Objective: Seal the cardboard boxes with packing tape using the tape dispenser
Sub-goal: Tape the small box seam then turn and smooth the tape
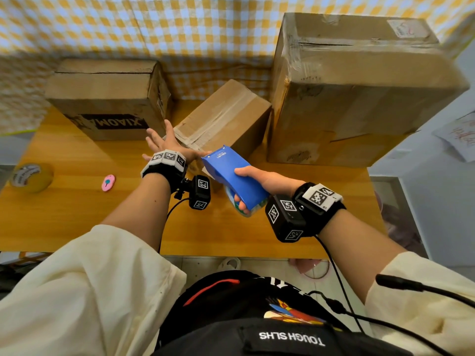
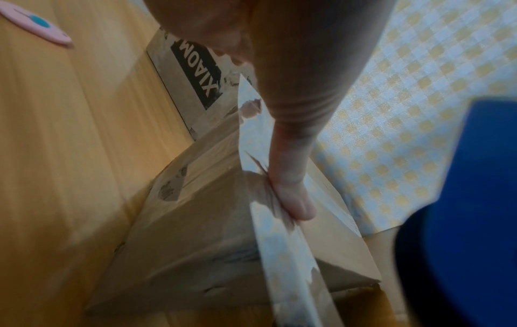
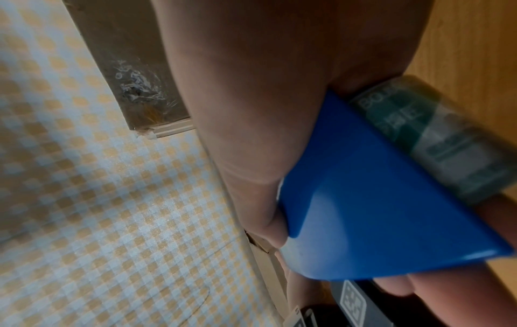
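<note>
A small cardboard box [image 1: 226,116] lies askew mid-table, with clear tape running along its top seam. My left hand [image 1: 174,142] is spread flat at the box's near-left corner. Its thumb [image 2: 293,194] presses a strip of clear tape [image 2: 268,243] onto the cardboard. My right hand [image 1: 254,177] grips the blue tape dispenser [image 1: 231,173], thumb on top and fingers underneath. The dispenser's nose sits at the box's near end, by my left thumb. Its tape roll [image 3: 433,137] shows behind the blue shell [image 3: 377,210].
A box printed XIAOMI [image 1: 108,98] stands at the back left, and a large taped box [image 1: 354,93] at the right. A spare tape roll [image 1: 32,177] and a small pink object [image 1: 108,182] lie on the wooden table [image 1: 77,214] at the left. A checkered cloth hangs behind.
</note>
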